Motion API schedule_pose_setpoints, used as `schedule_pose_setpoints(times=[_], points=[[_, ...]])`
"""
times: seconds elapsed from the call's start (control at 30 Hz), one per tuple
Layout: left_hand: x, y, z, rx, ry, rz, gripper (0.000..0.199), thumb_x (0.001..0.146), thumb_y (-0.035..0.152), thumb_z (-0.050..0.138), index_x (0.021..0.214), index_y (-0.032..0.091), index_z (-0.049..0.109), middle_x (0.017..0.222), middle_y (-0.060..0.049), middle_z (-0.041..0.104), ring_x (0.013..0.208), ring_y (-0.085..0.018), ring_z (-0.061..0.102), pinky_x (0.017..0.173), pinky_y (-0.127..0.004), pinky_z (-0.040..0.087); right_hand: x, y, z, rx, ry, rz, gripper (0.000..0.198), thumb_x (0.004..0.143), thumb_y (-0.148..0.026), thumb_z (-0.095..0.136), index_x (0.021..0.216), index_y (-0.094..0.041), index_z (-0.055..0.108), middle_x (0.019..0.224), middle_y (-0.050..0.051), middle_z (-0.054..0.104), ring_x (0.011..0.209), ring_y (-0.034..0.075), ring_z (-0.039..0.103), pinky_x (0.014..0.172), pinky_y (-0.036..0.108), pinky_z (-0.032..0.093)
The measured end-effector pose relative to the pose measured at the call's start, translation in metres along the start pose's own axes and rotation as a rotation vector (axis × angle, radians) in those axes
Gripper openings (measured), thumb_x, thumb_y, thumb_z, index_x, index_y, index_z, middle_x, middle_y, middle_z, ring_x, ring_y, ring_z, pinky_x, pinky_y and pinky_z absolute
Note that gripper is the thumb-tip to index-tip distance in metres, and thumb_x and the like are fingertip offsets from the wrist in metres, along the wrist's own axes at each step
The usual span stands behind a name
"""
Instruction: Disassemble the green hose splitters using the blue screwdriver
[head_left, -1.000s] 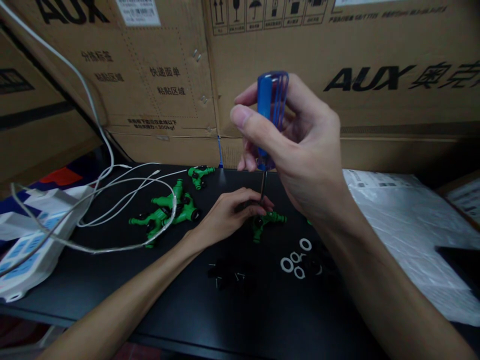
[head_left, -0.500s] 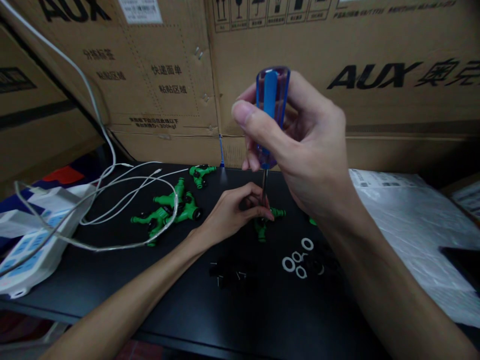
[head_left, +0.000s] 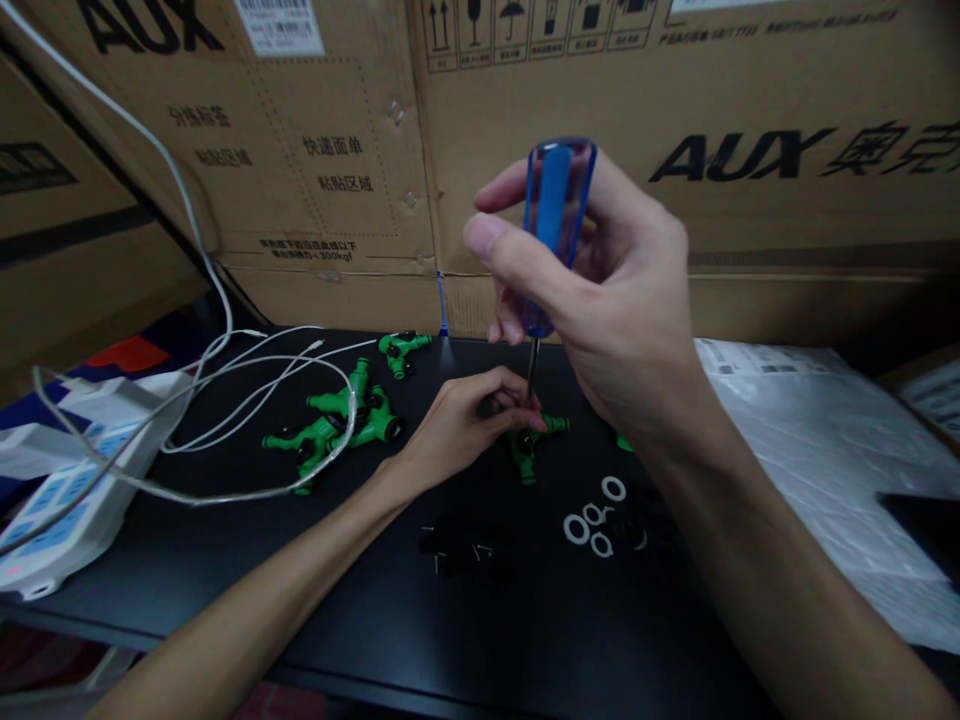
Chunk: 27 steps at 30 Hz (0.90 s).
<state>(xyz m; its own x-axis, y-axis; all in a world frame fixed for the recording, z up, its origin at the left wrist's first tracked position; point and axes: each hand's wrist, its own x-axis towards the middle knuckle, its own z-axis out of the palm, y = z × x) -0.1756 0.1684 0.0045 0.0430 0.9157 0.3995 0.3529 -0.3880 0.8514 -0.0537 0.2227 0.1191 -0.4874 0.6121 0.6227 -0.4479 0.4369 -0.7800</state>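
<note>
My right hand (head_left: 607, 270) is closed around the clear blue handle of a screwdriver (head_left: 551, 215), which points down and leans slightly to the right at the top. The metal shaft runs down to a green Y-shaped hose splitter (head_left: 525, 460) on the black table. My left hand (head_left: 480, 415) is closed, its thumb and fingertips pinched at the splitter's middle, close around the shaft's lower end. The screwdriver's tip is hidden behind these fingers. To the right of the splitter lie several white ring washers (head_left: 577, 529).
More green hose splitters (head_left: 330, 425) lie to the left, with a white cable (head_left: 225, 495) looped over them. A white power strip (head_left: 67, 490) is at the far left. Small black parts (head_left: 469, 550) lie in front. Cardboard boxes (head_left: 540, 120) stand behind; white bubble wrap (head_left: 810, 450) is at the right.
The screwdriver's handle has tipped slightly to the right, and my right fingers have shifted on it. The splitter has turned a little; my left hand stays nearly where it was.
</note>
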Motion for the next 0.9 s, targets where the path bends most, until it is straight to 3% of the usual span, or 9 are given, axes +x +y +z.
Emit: schedule_pose_setpoints(times=[0.1, 0.17, 0.27, 0.33, 0.5, 0.6, 0.67, 0.73, 0.9], points=[[0.000, -0.002, -0.003, 0.034, -0.033, -0.043, 0.027, 0.086, 0.027, 0.083, 0.105, 0.018, 0.067, 0.091, -0.001, 0.073, 0.074, -0.014, 0.064, 0.067, -0.025, 0.049, 0.000, -0.001, -0.001, -0.035, -0.009, 0.025, 0.025, 0.086, -0.044, 0.081, 0.089, -0.025, 0.065, 0.076, -0.004, 0.060, 0.054, 0.010, 0.053, 0.049, 0.024, 0.050], [0.000, -0.004, -0.007, 0.096, -0.131, -0.007, 0.034, 0.086, 0.025, 0.082, 0.116, 0.021, 0.068, 0.107, -0.003, 0.074, 0.090, -0.017, 0.066, 0.079, -0.028, 0.052, 0.000, -0.001, -0.001, -0.035, -0.009, 0.035, 0.027, 0.087, -0.048, 0.078, 0.087, -0.025, 0.065, 0.073, -0.004, 0.058, 0.054, 0.010, 0.053, 0.050, 0.025, 0.050], [-0.001, -0.007, -0.013, 0.202, -0.312, 0.052, 0.024, 0.096, 0.021, 0.070, 0.120, 0.025, 0.072, 0.117, -0.006, 0.072, 0.114, -0.021, 0.062, 0.100, -0.035, 0.049, 0.001, 0.001, -0.003, 0.004, -0.012, 0.046, 0.029, 0.088, -0.052, 0.076, 0.089, -0.026, 0.064, 0.069, -0.005, 0.056, 0.051, 0.011, 0.053, 0.051, 0.026, 0.050], [-0.002, -0.009, -0.016, 0.220, -0.371, 0.052, 0.020, 0.100, 0.019, 0.063, 0.115, 0.023, 0.075, 0.113, -0.007, 0.073, 0.113, -0.021, 0.063, 0.101, -0.035, 0.049, 0.002, 0.002, -0.005, 0.041, -0.014, 0.047, 0.029, 0.089, -0.052, 0.075, 0.091, -0.026, 0.064, 0.069, -0.005, 0.057, 0.049, 0.011, 0.053, 0.050, 0.027, 0.051], [-0.002, -0.013, -0.016, 0.232, -0.369, 0.071, 0.021, 0.102, 0.015, 0.058, 0.108, 0.020, 0.077, 0.105, -0.007, 0.074, 0.106, -0.019, 0.066, 0.096, -0.031, 0.051, 0.005, -0.011, -0.012, 0.056, 0.017, 0.007, 0.021, 0.090, -0.041, 0.077, 0.089, -0.025, 0.063, 0.069, -0.004, 0.058, 0.050, 0.012, 0.053, 0.049, 0.027, 0.052], [-0.003, -0.013, -0.017, 0.236, -0.356, 0.087, 0.021, 0.103, 0.017, 0.057, 0.108, 0.020, 0.077, 0.104, -0.006, 0.075, 0.104, -0.018, 0.066, 0.096, -0.030, 0.051, 0.010, -0.028, -0.019, 0.010, 0.145, -0.020, 0.014, 0.093, -0.026, 0.070, 0.081, -0.025, 0.063, 0.061, -0.005, 0.049, 0.040, 0.009, 0.038, 0.034, 0.024, 0.038], [-0.003, -0.013, -0.017, 0.248, -0.351, 0.086, 0.018, 0.102, 0.022, 0.060, 0.110, 0.021, 0.077, 0.104, -0.006, 0.075, 0.104, -0.018, 0.067, 0.095, -0.029, 0.050, 0.011, -0.039, -0.025, -0.040, 0.242, 0.073, 0.021, 0.092, -0.018, 0.062, 0.072, -0.023, 0.061, 0.054, -0.006, 0.040, 0.035, 0.007, 0.025, 0.027, 0.023, 0.021], [-0.003, -0.012, -0.017, 0.269, -0.328, 0.091, 0.017, 0.100, 0.026, 0.064, 0.111, 0.021, 0.077, 0.104, -0.005, 0.075, 0.104, -0.018, 0.067, 0.094, -0.028, 0.050, 0.008, -0.044, -0.032, -0.095, 0.276, 0.257, 0.022, 0.090, -0.017, 0.062, 0.069, -0.022, 0.061, 0.050, -0.007, 0.038, 0.032, 0.004, 0.021, 0.027, 0.020, 0.013], [-0.002, -0.011, -0.019, 0.275, -0.279, 0.127, 0.017, 0.100, 0.023, 0.064, 0.110, 0.022, 0.078, 0.106, -0.005, 0.078, 0.102, -0.017, 0.068, 0.091, -0.027, 0.050, -0.034, -0.023, -0.051, -0.287, 0.050, 0.767, 0.018, 0.080, -0.027, 0.079, 0.078, -0.019, 0.064, 0.047, -0.010, 0.040, 0.030, 0.004, 0.031, 0.025, 0.016, 0.023]])
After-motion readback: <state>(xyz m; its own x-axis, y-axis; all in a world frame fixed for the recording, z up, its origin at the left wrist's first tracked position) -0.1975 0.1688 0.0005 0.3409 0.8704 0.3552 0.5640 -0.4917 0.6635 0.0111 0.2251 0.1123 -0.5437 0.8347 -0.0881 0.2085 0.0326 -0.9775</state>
